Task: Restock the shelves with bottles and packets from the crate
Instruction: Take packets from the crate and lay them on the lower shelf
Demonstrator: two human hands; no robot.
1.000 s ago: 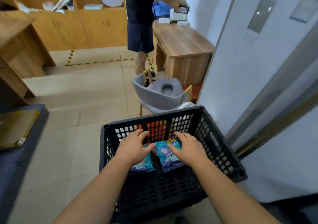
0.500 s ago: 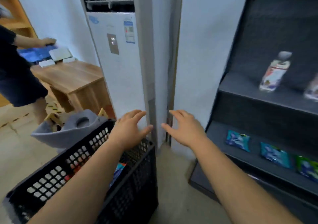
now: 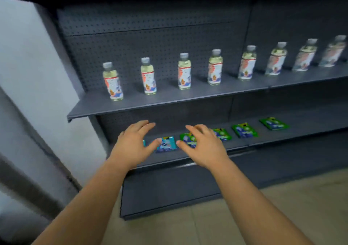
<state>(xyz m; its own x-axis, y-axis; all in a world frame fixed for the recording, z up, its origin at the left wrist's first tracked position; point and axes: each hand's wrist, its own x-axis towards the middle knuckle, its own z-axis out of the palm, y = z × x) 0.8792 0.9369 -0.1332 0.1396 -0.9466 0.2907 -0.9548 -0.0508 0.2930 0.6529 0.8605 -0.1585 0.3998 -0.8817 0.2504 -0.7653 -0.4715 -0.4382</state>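
A dark grey shelf unit fills the view. Its upper shelf (image 3: 169, 101) carries a row of several clear bottles with white labels, the leftmost bottle (image 3: 112, 82) near the shelf's left end. Flat packets lie on the lower shelf (image 3: 282, 137): a blue packet (image 3: 166, 144) between my hands and several green packets (image 3: 244, 130) to the right. My left hand (image 3: 134, 143) and my right hand (image 3: 202, 146) hover in front of the lower shelf, fingers spread, holding nothing. The right hand partly covers a green packet. The crate is out of view.
A white wall and a grey panel (image 3: 28, 113) stand to the left of the shelf unit. Beige floor tiles (image 3: 282, 216) lie in front of the base shelf (image 3: 169, 192).
The view has swung right, from the crate on the floor to the shelf unit. Both hands left the blue packets in the crate and now hover empty before the lower shelf.
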